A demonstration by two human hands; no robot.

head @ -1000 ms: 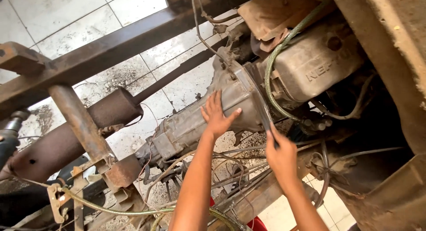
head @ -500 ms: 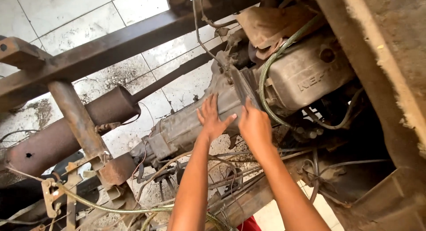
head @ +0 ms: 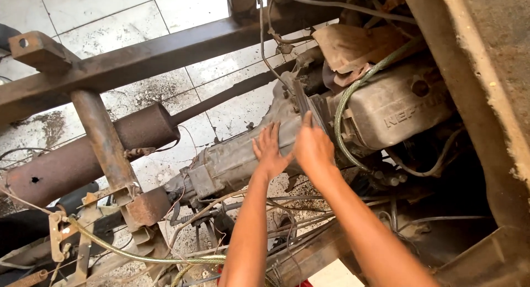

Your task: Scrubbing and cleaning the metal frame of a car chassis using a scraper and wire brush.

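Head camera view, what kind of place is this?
Likely a vehicle repair workshop, seen under a vehicle: both hands, left hand and right hand, rest on a grimy gearbox, beside a rusty exhaust pipe and frame rail, above a stained tiled floor.

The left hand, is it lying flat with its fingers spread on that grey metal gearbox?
Yes: the left hand rests open, fingers spread, on the grey gearbox housing, beside the right hand.
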